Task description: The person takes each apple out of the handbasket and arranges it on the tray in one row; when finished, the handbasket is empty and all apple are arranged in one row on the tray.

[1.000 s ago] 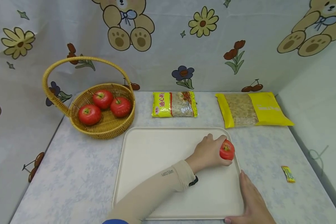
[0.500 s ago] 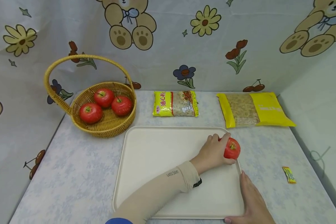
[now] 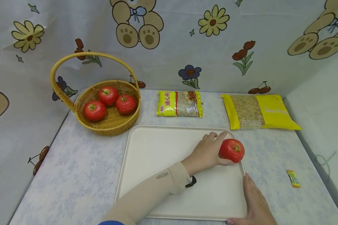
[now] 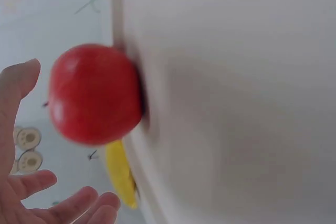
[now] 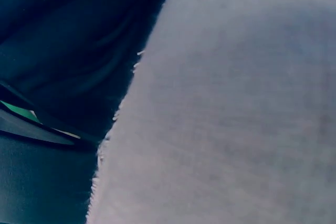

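Note:
A red apple [image 3: 231, 150] sits at the right side of a white tray [image 3: 157, 147], close to its rim. Beside the apple is my left hand [image 3: 204, 154], its fingers spread. The left wrist view shows a gap between that apple [image 4: 94, 95] and the thumb and fingers of my left hand [image 4: 47, 192]. My right hand [image 3: 254, 203] rests against the tray's near right corner, fingers along the right edge and thumb at the front edge. In the right wrist view only dark cloth and the pale tabletop show, no hand.
At the back left stands a wicker basket [image 3: 112, 125] with a tall handle, holding 3 red apples [image 3: 108, 96]. Behind the tray lie a small yellow pasta packet [image 3: 180, 103] and a larger yellow bag [image 3: 260, 112]. A small yellow wrapped candy [image 3: 293, 178] lies to the right.
My left hand has loosened from the apple and drawn slightly left, leaving more of the apple uncovered. The head view has shifted a little. My right hand stays at the tray's corner.

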`<state>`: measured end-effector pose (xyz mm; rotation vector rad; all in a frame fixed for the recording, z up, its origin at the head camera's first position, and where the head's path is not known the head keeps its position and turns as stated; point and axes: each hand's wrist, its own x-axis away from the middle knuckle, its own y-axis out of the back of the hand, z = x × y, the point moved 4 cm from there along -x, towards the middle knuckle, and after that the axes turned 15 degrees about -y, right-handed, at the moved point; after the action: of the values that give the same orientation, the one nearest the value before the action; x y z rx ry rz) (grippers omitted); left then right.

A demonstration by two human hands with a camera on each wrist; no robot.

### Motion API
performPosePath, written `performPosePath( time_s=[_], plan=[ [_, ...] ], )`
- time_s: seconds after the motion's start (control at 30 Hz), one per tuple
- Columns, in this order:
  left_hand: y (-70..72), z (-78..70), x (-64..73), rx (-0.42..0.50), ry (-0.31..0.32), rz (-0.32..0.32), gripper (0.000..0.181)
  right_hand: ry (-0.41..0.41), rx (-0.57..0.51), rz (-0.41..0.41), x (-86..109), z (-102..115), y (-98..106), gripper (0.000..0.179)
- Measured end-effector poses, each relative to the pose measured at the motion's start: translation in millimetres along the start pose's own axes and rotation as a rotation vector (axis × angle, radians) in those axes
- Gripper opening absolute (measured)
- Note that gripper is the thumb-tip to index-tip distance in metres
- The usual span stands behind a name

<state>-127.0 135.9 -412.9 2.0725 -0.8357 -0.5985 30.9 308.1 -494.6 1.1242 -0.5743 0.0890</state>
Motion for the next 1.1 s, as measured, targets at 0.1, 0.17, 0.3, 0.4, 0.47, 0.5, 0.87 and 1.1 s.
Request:
performPosePath(
  time_s=[0.1, 0.17, 0.3, 0.4, 0.47, 0.5, 0.87, 1.1],
  plan=[
    [23.4, 7.3, 16.4, 0.036, 0.026, -0.033, 0.092, -0.090, 0.022, 0.076, -1.6, -3, -2, 0.155],
    [42.7, 17.2, 31.1, 0.067, 0.058, -0.075, 0.089, -0.143, 0.023, 0.136, -3.5, -5, -3, 0.154],
    [84.5, 46.1, 68.0, 0.106, 0.167, -0.209, 0.081, -0.211, 0.009, 0.221, -4.7, -7, -5, 0.150],
    [115.9, 73.1, 100.7, 0.061, 0.254, -0.328, 0.078, -0.244, 0.010, 0.248, -3.7, -8, -6, 0.150],
    [136.7, 93.2, 123.6, 0.014, 0.303, -0.410, 0.078, -0.243, 0.011, 0.249, -3.1, -8, -6, 0.150],
    [147.4, 103.0, 135.6, -0.011, 0.326, -0.451, 0.078, -0.239, 0.013, 0.245, -3.2, -7, -5, 0.150],
    [225.4, 201.5, 225.4, -0.130, 0.587, -0.623, 0.080, -0.250, 0.029, 0.255, -3.5, -10, -6, 0.150],
    [229.9, 232.3, 228.3, -0.103, 0.716, -0.437, 0.100, -0.248, 0.035, 0.263, -7.8, -11, -6, 0.149]
  ],
)
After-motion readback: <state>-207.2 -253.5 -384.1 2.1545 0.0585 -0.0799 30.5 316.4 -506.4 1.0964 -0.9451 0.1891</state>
